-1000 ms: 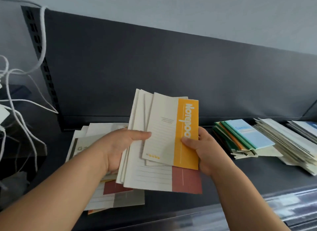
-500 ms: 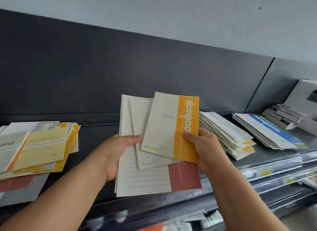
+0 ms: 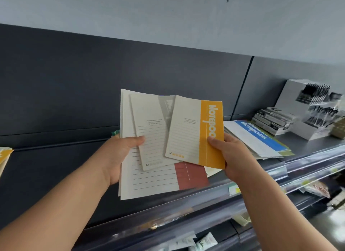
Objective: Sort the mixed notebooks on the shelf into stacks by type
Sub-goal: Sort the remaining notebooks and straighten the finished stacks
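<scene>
My left hand point(image 3: 119, 155) grips a fanned bundle of notebooks above the dark shelf point(image 3: 56, 168): a large cream one with a brick-red band point(image 3: 155, 181) at the back and a smaller cream A5 one with a grey band point(image 3: 149, 131) in front. My right hand point(image 3: 233, 157) pinches a small cream notebook with an orange band point(image 3: 188, 133) by its lower right edge, lying over the bundle. A stack topped by a white and blue notebook point(image 3: 257, 137) lies on the shelf to the right, behind my right hand.
Orange-edged notebooks point(image 3: 3, 155) poke in at the far left. Flat dark boxes point(image 3: 272, 120) and a white pen display point(image 3: 313, 108) stand at the right end of the shelf. A clear price rail point(image 3: 280, 168) runs along the shelf front, with lower shelves of goods beneath.
My view has swung right along the shelf: the left stacks have slid nearly out of sight and the pen display has come in. Both hands carried the notebooks along, and the orange one is fanned further right.
</scene>
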`<state>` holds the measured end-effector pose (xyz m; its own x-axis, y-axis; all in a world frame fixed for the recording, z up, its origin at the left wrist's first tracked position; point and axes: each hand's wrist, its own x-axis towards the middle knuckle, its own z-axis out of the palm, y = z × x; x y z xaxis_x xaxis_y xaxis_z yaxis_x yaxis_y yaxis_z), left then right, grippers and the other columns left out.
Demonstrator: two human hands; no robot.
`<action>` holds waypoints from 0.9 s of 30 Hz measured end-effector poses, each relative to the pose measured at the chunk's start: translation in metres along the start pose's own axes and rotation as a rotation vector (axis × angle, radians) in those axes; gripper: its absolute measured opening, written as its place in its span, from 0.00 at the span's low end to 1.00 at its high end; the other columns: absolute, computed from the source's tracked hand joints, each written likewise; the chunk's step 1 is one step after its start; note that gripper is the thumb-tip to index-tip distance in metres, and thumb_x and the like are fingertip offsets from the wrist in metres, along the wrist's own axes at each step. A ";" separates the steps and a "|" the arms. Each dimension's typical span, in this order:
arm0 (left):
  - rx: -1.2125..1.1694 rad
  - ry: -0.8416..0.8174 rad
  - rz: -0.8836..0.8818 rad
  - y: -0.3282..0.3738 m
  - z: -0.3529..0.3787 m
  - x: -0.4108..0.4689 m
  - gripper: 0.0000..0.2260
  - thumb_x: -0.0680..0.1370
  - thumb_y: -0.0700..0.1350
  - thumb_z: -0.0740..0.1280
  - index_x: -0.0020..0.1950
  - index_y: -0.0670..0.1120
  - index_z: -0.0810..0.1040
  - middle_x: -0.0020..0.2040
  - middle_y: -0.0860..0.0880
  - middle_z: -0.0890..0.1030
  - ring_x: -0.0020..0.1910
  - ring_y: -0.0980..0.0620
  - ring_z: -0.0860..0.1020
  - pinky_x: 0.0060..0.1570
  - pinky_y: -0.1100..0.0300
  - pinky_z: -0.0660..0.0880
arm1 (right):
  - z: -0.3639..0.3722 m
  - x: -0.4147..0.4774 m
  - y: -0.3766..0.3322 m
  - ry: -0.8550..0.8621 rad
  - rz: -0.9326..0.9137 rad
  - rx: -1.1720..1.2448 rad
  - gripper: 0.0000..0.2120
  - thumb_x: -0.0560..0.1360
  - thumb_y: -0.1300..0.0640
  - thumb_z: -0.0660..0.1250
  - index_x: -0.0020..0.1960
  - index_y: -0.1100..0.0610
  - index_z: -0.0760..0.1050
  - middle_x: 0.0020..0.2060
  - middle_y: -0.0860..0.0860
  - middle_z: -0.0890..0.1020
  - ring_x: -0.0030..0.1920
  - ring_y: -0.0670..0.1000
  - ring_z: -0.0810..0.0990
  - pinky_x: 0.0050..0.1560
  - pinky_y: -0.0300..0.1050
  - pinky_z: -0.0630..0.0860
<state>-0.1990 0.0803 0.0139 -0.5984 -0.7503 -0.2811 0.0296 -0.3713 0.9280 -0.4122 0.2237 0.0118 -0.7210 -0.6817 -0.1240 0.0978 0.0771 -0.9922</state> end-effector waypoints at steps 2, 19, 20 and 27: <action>0.013 -0.012 -0.002 0.006 0.003 0.015 0.11 0.78 0.40 0.67 0.59 0.45 0.81 0.49 0.41 0.86 0.45 0.40 0.85 0.38 0.46 0.81 | -0.014 0.015 -0.001 0.048 0.026 -0.019 0.03 0.79 0.58 0.67 0.51 0.50 0.76 0.47 0.51 0.85 0.49 0.54 0.84 0.46 0.52 0.81; -0.066 0.273 0.116 0.025 0.046 0.051 0.08 0.78 0.42 0.65 0.53 0.44 0.81 0.45 0.42 0.86 0.37 0.42 0.85 0.29 0.43 0.80 | -0.063 0.174 0.019 -0.096 -0.069 -0.889 0.17 0.76 0.49 0.69 0.63 0.51 0.72 0.55 0.50 0.80 0.50 0.52 0.78 0.52 0.49 0.77; -0.078 0.295 0.109 0.019 0.058 0.051 0.08 0.78 0.42 0.65 0.53 0.44 0.82 0.45 0.41 0.86 0.37 0.42 0.85 0.29 0.42 0.80 | -0.063 0.179 0.026 -0.077 -0.153 -1.086 0.20 0.76 0.48 0.69 0.65 0.52 0.71 0.57 0.51 0.79 0.50 0.53 0.77 0.50 0.48 0.76; -0.117 0.403 0.060 -0.020 0.138 0.063 0.07 0.78 0.41 0.66 0.53 0.42 0.81 0.41 0.42 0.86 0.34 0.44 0.85 0.26 0.50 0.80 | -0.087 0.207 0.028 -0.249 -0.359 -0.873 0.10 0.79 0.49 0.63 0.54 0.54 0.79 0.50 0.51 0.81 0.46 0.51 0.78 0.42 0.41 0.73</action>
<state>-0.3473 0.1160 0.0112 -0.2327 -0.9178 -0.3217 0.1595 -0.3623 0.9183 -0.6183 0.1477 -0.0423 -0.4334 -0.8963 0.0941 -0.7142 0.2779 -0.6424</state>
